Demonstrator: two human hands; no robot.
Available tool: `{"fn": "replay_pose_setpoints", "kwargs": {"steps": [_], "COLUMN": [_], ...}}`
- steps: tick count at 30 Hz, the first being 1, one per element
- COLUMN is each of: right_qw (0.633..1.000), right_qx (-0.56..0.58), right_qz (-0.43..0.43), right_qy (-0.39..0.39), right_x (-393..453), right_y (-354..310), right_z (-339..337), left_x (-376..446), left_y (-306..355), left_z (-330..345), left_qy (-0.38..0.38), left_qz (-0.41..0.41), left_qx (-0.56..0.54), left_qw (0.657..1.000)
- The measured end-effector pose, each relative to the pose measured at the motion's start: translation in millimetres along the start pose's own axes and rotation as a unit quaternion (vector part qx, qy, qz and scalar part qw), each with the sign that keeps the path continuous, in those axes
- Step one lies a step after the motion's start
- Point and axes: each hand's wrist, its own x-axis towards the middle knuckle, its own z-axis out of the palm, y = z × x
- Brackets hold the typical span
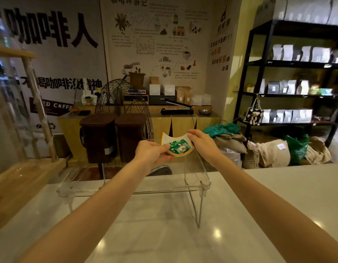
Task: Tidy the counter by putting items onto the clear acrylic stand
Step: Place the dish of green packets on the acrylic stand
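Coffee-shop counter [164,234], pale and glossy. Both hands pinch the little candy dish [177,144]: left hand [152,152] near edge, right hand [201,142] far corner, right over the acrylic stand's [136,192] far side, so straight down.

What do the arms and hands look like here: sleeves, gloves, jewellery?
Both forearms are bare as far back as the frame shows: no sleeves in view. The left hand and right hand wear no gloves. No watch, bracelet or ring shows on either wrist or on the visible fingers. No markings, tape or cables on the arms. Fingernails are too small to judge.
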Motion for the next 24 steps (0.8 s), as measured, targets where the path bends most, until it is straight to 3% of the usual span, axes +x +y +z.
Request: {"fn": "replay_pose_setpoints", "kwargs": {"steps": [13, 16, 18, 21, 24], "right_qw": [0.998, 0.998, 0.997, 0.994, 0.991], "right_qx": [-0.004, -0.018, -0.032, -0.073, -0.098], "right_qz": [0.030, 0.026, 0.013, -0.003, -0.024], "right_qy": [-0.058, -0.056, -0.062, -0.076, -0.084], "right_x": [-1.6, -12.1, -24.5, -48.8, -79.1], "right_y": [0.6, -3.8, -8.7, -16.7, -21.7], "right_z": [1.2, -1.9, -6.9, -17.6, -27.2], "left_x": [6.8, 8.0, 8.8, 1.5, -16.5], "left_y": [2.4, 5.1, 6.4, 9.7, 12.3], "left_z": [1.8, -1.6, -3.7, -6.7, -8.8], "left_qy": [-0.021, -0.030, -0.008, 0.044, 0.068], "left_qz": [-0.036, -0.021, 0.032, 0.152, 0.243], "left_qx": [-0.010, 0.064, 0.144, 0.270, 0.423], "left_qw": [0.999, 0.997, 0.989, 0.950, 0.870]}}
